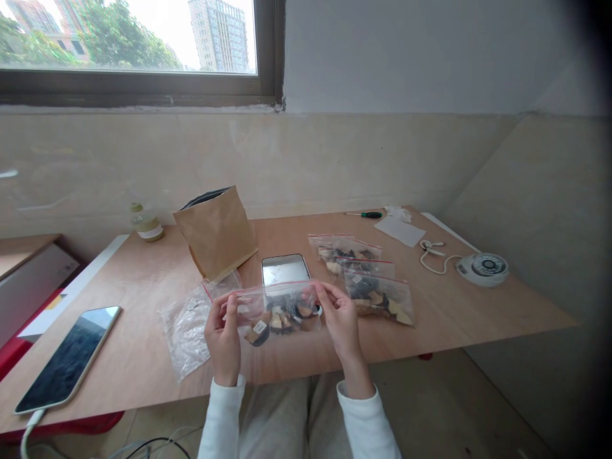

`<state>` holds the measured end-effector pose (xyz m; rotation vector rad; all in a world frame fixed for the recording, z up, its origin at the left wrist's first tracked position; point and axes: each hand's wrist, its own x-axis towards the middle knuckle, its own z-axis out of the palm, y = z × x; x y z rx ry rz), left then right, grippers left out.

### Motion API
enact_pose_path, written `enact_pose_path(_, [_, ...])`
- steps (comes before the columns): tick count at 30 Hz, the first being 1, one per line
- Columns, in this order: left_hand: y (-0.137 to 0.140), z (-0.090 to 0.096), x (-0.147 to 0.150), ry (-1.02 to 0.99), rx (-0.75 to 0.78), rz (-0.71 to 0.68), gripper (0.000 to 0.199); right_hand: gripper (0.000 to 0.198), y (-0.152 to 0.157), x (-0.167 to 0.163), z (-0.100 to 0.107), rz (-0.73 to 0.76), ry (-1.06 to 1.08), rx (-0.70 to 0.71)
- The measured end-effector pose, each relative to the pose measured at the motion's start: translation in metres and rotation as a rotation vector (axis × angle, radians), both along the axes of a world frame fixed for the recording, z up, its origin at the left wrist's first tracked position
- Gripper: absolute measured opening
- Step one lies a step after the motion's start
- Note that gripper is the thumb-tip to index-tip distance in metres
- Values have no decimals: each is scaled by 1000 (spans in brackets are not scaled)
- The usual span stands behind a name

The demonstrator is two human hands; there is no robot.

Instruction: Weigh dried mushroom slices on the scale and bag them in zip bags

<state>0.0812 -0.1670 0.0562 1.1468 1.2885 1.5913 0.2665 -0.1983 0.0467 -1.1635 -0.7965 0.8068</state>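
With our left hand and right hand, we pinch the two ends of the red-lined top of a clear bag of dark and pale pieces, over the near middle of the bench. Left of it we see a crumpled plastic wrapper, and to the right several filled zip bags grouped together. Farther off we have a shiny flat device, then a brown paper pouch at left and a green-handled screwdriver toward the far right.
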Motion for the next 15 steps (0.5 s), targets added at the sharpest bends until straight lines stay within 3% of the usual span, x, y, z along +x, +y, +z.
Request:
enact_pose_path(10, [-3, -6, -2, 78, 81, -21, 29, 28, -2, -1, -6, -125, -73, 76])
enact_pose_path(15, [-2, -3, 7, 89, 98, -11, 28, 29, 0, -5, -5, -70, 8, 89])
